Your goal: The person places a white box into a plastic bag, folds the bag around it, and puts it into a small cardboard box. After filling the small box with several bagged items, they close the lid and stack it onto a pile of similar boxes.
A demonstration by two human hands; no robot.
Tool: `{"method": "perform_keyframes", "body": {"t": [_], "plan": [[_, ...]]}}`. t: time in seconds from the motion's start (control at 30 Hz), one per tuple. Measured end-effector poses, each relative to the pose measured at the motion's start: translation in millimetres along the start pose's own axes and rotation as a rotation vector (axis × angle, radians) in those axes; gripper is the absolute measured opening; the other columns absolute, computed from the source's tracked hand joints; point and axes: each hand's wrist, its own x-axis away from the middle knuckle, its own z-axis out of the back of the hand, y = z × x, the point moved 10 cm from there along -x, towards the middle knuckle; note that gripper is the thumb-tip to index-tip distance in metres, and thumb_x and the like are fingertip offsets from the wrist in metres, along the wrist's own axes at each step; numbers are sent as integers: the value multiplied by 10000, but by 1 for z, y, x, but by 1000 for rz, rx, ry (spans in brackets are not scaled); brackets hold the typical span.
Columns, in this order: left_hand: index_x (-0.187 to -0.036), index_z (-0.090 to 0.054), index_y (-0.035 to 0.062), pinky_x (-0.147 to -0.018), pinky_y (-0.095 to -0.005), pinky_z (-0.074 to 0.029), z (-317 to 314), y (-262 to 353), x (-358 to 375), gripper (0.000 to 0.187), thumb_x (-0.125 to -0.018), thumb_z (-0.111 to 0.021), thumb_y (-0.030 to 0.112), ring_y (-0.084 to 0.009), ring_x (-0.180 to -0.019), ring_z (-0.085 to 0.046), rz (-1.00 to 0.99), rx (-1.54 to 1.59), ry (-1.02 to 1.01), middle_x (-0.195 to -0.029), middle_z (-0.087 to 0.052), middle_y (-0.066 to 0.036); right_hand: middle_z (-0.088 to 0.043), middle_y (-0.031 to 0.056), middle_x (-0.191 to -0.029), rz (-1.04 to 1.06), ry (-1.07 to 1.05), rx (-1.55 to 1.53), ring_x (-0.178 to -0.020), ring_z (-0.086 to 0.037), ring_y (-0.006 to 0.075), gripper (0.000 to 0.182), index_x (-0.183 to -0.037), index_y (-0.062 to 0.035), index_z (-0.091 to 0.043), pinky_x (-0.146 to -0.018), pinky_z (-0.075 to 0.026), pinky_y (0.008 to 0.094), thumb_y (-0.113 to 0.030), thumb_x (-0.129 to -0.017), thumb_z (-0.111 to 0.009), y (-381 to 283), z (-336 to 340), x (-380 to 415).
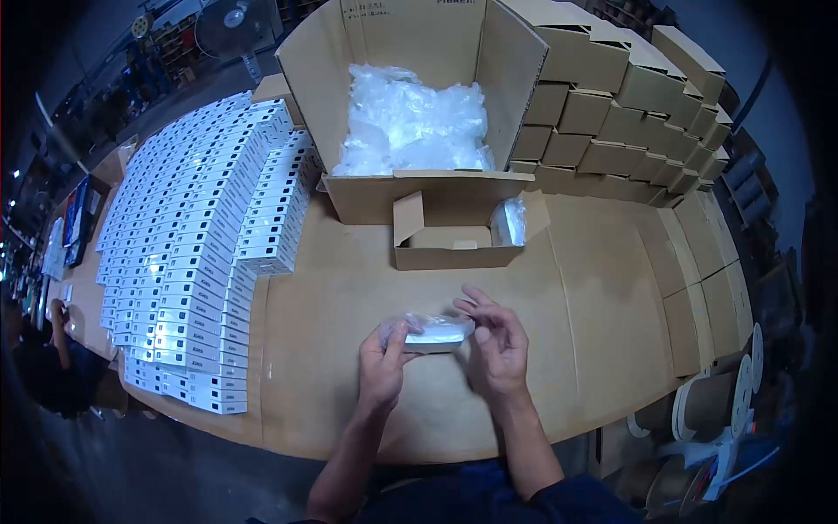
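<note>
My left hand [383,365] is closed round the left end of a small white box in a clear plastic bag [436,332], held over the front of the table. At the other end of it, my right hand [499,342] has its fingers spread, the fingertips close by the bag's edge. Just beyond both hands stands an open cardboard box [458,256]. Inside it, against the right wall, one plastic-wrapped item [508,223] stands upright.
Behind is a large open carton [515,79] with many clear plastic bags [415,122]. White boxes [188,253] are stacked on the left, brown cartons [602,113] on the right. Spools [707,406] stand off the table's right edge. Another person [48,358] is at far left.
</note>
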Motion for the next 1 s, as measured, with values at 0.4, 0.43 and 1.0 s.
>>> {"method": "perform_keyframes", "body": {"t": [0.4, 0.43, 1.0], "plan": [[-1542, -371, 30, -939, -460, -614, -14, 21, 2, 444, -1120, -412, 164, -279, -1140, -671, -34, 0, -59, -1260, -606, -170, -772, 130, -1106, -161, -243, 584, -957, -735, 215, 319, -1158, -23, -763, -825, -589, 325, -17, -844, -819, 6, -6, 1], [-1578, -318, 45, -956, -445, -601, -16, 25, 3, 483, -1114, -416, 141, -271, -1160, -656, -60, -68, -102, -1275, -592, -166, -772, 135, -1110, -137, -236, 591, -955, -735, 215, 310, -1147, -20, -764, -822, -590, 325, -17, -842, -820, 7, -4, -1], [-1209, -633, -18, -989, -286, -488, -30, 48, -3, 255, -957, -649, -49, -171, -1165, -603, -225, -630, -374, -1302, -588, -118, -742, 65, -1119, 263, -406, 977, -1127, -626, 339, 314, -1052, -55, -752, -987, -532, 441, -95, -758, -854, -44, -28, -15]]}}
